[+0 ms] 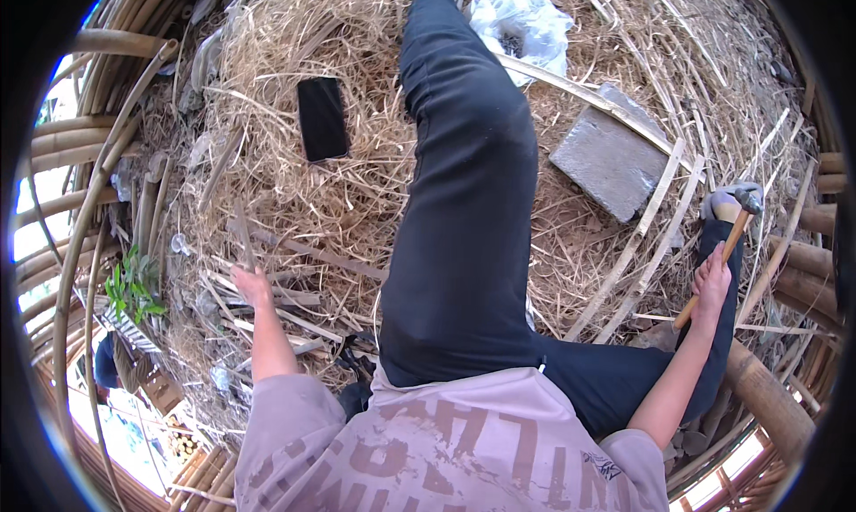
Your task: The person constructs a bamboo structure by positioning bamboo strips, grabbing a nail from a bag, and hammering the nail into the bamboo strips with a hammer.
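Out on the ground (571, 235), dry shavings (357, 191) are covering loads of it, so most stuff is basically resting on a scruffy mat. The person's legs (468, 209) are splaying across, one stretching forward and the other bending off right, probably for a steady seat. A long strip (580, 91) is crossing over a grey block (606, 160); my guess is the block is giving it firm backing. Just past that, a clear bag (542, 28) is holding dark bits (511, 43), likely so they're not vanishing into the mess.

Hammer (736, 233) is over on the right by the bent leg, head up. The right grip (711, 284) is clamping round its handle partway along, presumably for control. A black phone (323, 119) is lying left of the outstretched leg, maybe for safety. Nearer the body, a short strip (242, 231) is poking forward from the left grip (251, 284); can't tell whether those fingers are actually closing on it.
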`<state>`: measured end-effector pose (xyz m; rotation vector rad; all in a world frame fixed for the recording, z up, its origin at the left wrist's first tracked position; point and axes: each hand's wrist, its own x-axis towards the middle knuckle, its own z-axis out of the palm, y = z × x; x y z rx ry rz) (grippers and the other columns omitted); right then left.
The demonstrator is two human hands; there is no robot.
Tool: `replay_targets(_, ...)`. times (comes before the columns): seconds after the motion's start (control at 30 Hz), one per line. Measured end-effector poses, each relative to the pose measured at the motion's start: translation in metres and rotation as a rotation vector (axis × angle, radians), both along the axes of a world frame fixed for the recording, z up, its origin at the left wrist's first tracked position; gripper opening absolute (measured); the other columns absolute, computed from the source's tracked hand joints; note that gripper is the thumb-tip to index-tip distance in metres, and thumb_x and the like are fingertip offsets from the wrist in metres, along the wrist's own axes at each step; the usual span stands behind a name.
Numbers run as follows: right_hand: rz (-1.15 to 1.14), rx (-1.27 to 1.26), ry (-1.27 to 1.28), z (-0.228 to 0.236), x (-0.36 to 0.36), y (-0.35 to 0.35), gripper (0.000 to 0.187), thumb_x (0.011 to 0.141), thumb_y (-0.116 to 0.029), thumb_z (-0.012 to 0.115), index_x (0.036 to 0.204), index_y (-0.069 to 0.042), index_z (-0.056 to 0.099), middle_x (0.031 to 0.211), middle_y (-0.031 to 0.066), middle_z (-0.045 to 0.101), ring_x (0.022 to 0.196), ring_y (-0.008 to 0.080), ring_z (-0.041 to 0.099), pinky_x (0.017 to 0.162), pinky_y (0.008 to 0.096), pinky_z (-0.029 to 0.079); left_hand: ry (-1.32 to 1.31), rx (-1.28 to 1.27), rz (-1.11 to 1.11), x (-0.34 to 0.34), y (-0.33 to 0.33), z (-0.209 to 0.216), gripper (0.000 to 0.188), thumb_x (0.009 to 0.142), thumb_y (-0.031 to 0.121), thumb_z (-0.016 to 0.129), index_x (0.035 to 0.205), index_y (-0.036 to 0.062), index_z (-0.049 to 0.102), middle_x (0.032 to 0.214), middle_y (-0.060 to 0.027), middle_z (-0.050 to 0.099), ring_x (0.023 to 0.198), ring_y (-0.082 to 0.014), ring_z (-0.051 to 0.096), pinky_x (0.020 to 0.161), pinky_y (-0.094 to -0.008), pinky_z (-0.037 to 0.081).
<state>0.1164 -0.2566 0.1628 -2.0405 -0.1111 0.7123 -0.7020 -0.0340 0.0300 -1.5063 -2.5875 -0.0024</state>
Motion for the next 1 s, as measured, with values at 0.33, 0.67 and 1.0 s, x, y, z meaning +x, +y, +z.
replay_targets(0.33,0.095,-0.062,-0.064,0.0,-0.002,-0.003,0.043,0.099,-0.052,0.058,0.078,-0.018,0.041,0.059,-0.0092,0.033,0.044,0.0002,0.031,0.038,0.0198,0.023,-0.225,0.002,0.03,0.051,-0.003,0.01,0.041,0.098,0.039,0.056,0.097,-0.0009,0.065,0.097,-0.0193,0.069,0.09,-0.0328,0.067,0.079,-0.0443,0.051)
replay_targets(0.67,0.098,-0.107,-0.05,-0.003,-0.006,0.0,0.042,0.1,-0.05,0.058,0.078,-0.019,0.041,0.06,-0.0102,0.033,0.044,-0.0003,0.031,0.038,0.0199,0.022,-0.713,0.0,0.307,0.069,0.009,-0.041,0.041,0.089,0.032,0.073,0.096,-0.0088,0.071,0.083,-0.0179,0.071,0.069,-0.0237,0.07,0.063,-0.0377,0.057)
replay_targets(1.0,0.063,-0.057,-0.009,-0.009,-0.01,0.011,0.043,0.099,-0.05,0.059,0.075,-0.021,0.04,0.058,-0.0111,0.031,0.041,-0.0005,0.028,0.037,0.0195,0.019,-1.572,0.05,0.613,0.014,0.026,0.044,0.031,0.108,0.031,0.035,0.115,0.006,0.053,0.116,-0.014,0.062,0.111,-0.031,0.062,0.094,-0.0628,0.049)
